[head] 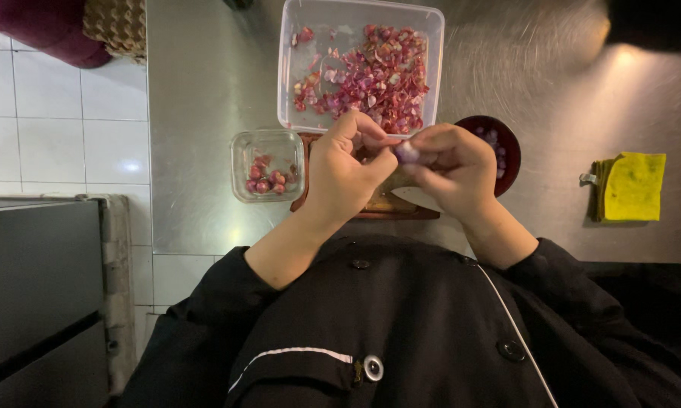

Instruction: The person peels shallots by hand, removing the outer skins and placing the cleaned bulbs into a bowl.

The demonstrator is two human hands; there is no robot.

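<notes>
My left hand (pixel 345 170) and my right hand (pixel 450 170) meet over a wooden cutting board (pixel 378 208). Between their fingertips sits a small purple shallot (pixel 407 153), pinched by both hands. Beyond them a clear rectangular plastic tub (pixel 359 19) holds a heap of reddish-purple shallot skins (pixel 378 75). A small square glass container (pixel 268 166) to the left holds a few unpeeled red shallots. A dark red bowl (pixel 503 143) with pale peeled pieces shows behind my right hand.
All of this rests on a steel counter (pixel 197 113). A folded yellow cloth (pixel 631 187) lies at the right. White tiles (pixel 53 128) and a dark steel appliance (pixel 38 295) are at the left. My black jacket fills the lower frame.
</notes>
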